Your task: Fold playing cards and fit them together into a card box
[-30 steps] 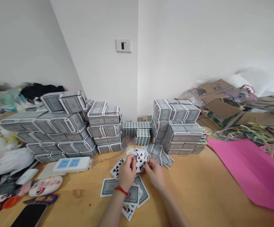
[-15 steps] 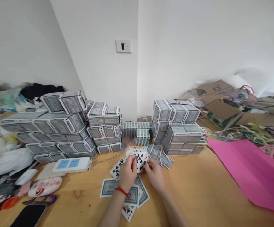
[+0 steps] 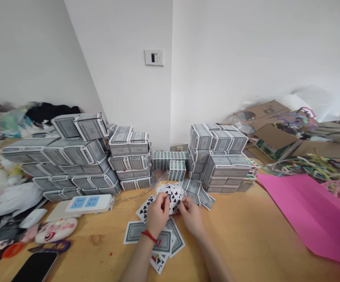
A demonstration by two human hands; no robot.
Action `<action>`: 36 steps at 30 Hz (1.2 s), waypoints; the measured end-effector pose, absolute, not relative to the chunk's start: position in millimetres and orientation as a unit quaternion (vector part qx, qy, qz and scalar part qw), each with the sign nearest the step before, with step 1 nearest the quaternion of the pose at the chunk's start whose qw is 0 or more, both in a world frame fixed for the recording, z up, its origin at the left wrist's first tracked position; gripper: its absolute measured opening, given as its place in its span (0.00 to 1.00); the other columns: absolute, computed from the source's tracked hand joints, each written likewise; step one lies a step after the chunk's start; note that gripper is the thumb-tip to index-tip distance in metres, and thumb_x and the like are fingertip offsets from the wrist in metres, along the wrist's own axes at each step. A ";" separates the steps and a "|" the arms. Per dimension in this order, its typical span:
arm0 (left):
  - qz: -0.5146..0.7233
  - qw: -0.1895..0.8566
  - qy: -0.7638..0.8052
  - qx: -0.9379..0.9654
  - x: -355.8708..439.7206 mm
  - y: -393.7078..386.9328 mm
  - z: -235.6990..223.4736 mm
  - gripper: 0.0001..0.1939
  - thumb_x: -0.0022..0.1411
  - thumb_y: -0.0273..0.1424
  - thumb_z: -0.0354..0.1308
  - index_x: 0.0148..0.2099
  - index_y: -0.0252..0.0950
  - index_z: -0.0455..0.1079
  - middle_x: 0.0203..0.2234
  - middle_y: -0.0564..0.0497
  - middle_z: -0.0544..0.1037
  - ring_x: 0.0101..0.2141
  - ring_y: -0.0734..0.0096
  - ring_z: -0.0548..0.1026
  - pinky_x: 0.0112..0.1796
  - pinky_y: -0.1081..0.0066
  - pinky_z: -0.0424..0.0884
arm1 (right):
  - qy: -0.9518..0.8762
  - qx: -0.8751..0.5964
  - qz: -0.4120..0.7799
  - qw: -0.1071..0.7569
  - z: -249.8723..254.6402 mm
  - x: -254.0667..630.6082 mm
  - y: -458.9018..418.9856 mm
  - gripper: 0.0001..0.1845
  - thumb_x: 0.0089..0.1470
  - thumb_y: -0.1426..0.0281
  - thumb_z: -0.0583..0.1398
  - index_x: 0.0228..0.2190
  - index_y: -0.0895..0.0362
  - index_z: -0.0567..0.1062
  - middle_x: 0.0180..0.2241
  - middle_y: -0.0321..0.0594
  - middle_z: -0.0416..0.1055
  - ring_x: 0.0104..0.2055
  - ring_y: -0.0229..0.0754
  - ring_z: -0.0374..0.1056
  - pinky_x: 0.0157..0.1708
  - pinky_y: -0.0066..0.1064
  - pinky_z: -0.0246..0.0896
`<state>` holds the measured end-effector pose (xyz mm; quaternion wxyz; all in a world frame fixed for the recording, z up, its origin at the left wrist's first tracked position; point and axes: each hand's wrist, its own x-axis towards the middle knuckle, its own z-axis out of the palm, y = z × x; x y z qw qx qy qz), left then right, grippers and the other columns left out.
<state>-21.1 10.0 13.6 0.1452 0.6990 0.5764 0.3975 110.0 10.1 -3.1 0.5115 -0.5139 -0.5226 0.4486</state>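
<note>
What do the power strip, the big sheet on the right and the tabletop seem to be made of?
Power strip: probably hard white plastic, smooth, moulded-looking.
Pink sheet: likely matte paper or thin foam; its flat colour leaves that open.
Tabletop: wood or wood-look laminate, tan with faint grain and a soft sheen.

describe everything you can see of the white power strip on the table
The white power strip is long, with rounded edges and a smooth, plastic-looking shell. Two blue panels with dark slots face up, and a small reddish light shows near its left end. It lies slightly askew on the wooden table, overlapping a flat beige item, before the left card stacks. No hand touches it; any cord is indistinct.
</note>
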 end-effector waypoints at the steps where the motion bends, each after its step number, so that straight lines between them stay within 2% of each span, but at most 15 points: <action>1: 0.389 0.146 0.576 0.704 -22.0 10.3 13.9 0.09 0.59 0.33 0.42 0.31 0.38 0.60 0.14 0.58 0.63 0.17 0.77 0.64 0.22 0.78 0.56 | -0.523 -0.511 0.452 0.512 -2.6 110.5 10.1 0.14 0.45 0.58 0.54 0.24 0.58 0.66 0.20 0.38 0.68 0.22 0.40 0.64 0.20 0.27 0.57; 7: 0.358 0.161 0.564 0.726 -27.5 14.1 13.3 0.13 0.60 0.33 0.40 0.24 0.37 0.55 0.13 0.58 0.60 0.16 0.77 0.60 0.21 0.77 0.53 | -0.521 -0.481 0.488 0.509 -2.8 113.1 11.1 0.15 0.44 0.57 0.55 0.22 0.56 0.62 0.18 0.34 0.63 0.22 0.38 0.62 0.22 0.28 0.59; 16: 0.349 0.151 0.592 0.711 -26.1 17.8 11.1 0.13 0.60 0.34 0.38 0.26 0.37 0.58 0.15 0.55 0.64 0.18 0.75 0.63 0.22 0.77 0.53 | -0.501 -0.487 0.489 0.522 0.9 113.9 12.1 0.15 0.43 0.58 0.57 0.21 0.57 0.64 0.18 0.32 0.60 0.21 0.36 0.58 0.23 0.26 0.55; 20: 0.357 0.163 0.597 0.700 -22.4 17.5 9.8 0.14 0.60 0.34 0.38 0.27 0.37 0.60 0.15 0.55 0.64 0.18 0.75 0.63 0.22 0.77 0.54 | -0.486 -0.479 0.497 0.536 5.2 114.2 12.2 0.17 0.44 0.56 0.56 0.23 0.59 0.67 0.18 0.33 0.61 0.21 0.35 0.57 0.22 0.25 0.54; 27: 0.372 0.206 0.578 0.697 -21.2 14.8 12.6 0.14 0.59 0.35 0.40 0.26 0.36 0.59 0.14 0.57 0.62 0.17 0.77 0.61 0.21 0.77 0.54 | -0.464 -0.465 0.535 0.531 -0.2 116.5 14.9 0.21 0.40 0.52 0.58 0.21 0.57 0.63 0.15 0.31 0.61 0.17 0.35 0.58 0.19 0.26 0.55; 33: 0.361 0.261 0.556 0.701 -28.9 17.0 13.7 0.15 0.58 0.35 0.41 0.22 0.36 0.56 0.13 0.58 0.58 0.17 0.78 0.59 0.20 0.78 0.54 | -0.470 -0.467 0.537 0.523 -2.1 117.9 14.7 0.20 0.39 0.53 0.59 0.21 0.57 0.64 0.16 0.32 0.62 0.17 0.35 0.59 0.19 0.26 0.57; 36: 0.358 0.257 0.555 0.706 -29.0 17.9 13.0 0.15 0.58 0.35 0.41 0.22 0.36 0.57 0.14 0.58 0.59 0.18 0.78 0.59 0.21 0.78 0.54 | -0.466 -0.477 0.535 0.520 -1.0 117.5 14.2 0.20 0.39 0.53 0.59 0.21 0.58 0.64 0.16 0.33 0.63 0.18 0.36 0.60 0.18 0.26 0.56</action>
